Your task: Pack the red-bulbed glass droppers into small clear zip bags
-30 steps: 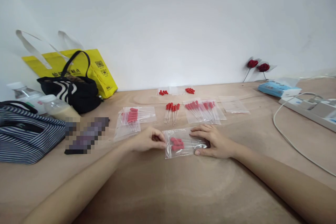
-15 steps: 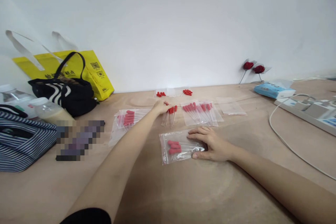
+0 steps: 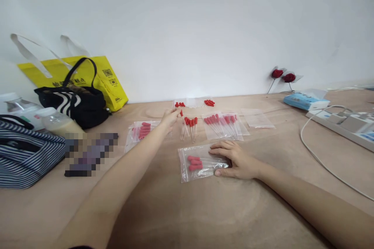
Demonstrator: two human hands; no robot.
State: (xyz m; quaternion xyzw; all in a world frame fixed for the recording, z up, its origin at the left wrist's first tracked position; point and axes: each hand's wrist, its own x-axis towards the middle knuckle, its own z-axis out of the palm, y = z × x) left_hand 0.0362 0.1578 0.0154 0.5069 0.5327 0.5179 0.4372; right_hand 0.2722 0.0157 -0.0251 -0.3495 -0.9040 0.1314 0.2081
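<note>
Dropper (image 3: 184, 120) seemingly pinched left (image 3: 170, 118); bag (image 3: 198, 162) under right (image 3: 235, 158).

This looks like a small packing station in a plain room rather than a lab or shop. A bare plywood worktop (image 3: 204, 210) runs against a blank white wall (image 3: 189, 27). Red-capped droppers (image 3: 189, 126) and clear zip bags (image 3: 223, 126) lie in rows, while personal bags (image 3: 76, 101), a tissue pack (image 3: 305, 100) and a power strip (image 3: 344, 124) sit at the edges.
</note>
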